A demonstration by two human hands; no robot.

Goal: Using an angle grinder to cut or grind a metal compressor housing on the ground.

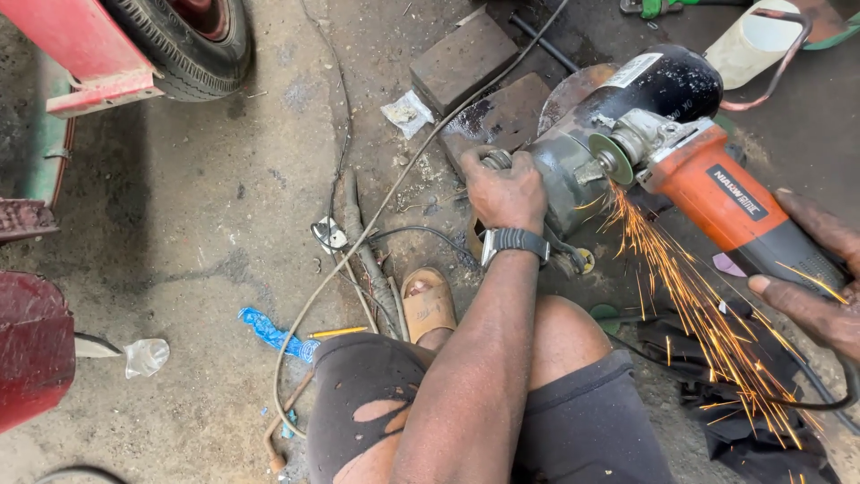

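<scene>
- Looking down, we find an orange angle grinder (730, 202) at the right of the frame, its long axis running from the black rear handle at lower right up to the grey gear head at upper left.
- We see our right hand (820, 282) wrapped around that rear handle, fingers and thumb curled tight on it.
- Its small grinding disc (612, 159) points toward the upper left and sits edge-on against a cylindrical metal motor housing (618, 125).
- That housing lies on its side on the floor at upper centre; its long axis runs lower left to upper right, with the grey-green end toward us and the black end with a white label away.
- We have our left hand (503, 190) clamped over the grey-green end of the housing, fingers clenched down on it, a grey wristwatch (515, 242) on the wrist.
- Orange sparks (708, 314) stream from the disc down and to the right, over a black cloth (752, 421) by our knee.
- Two dark bricks (466, 58) lie just behind the housing.
- A pale cable (376, 215) crosses the stained concrete floor (179, 224) diagonally, passing near our sandal (428, 305).
- A tyre (184, 40) and a red metal frame (85, 49) fill the top left corner.
</scene>
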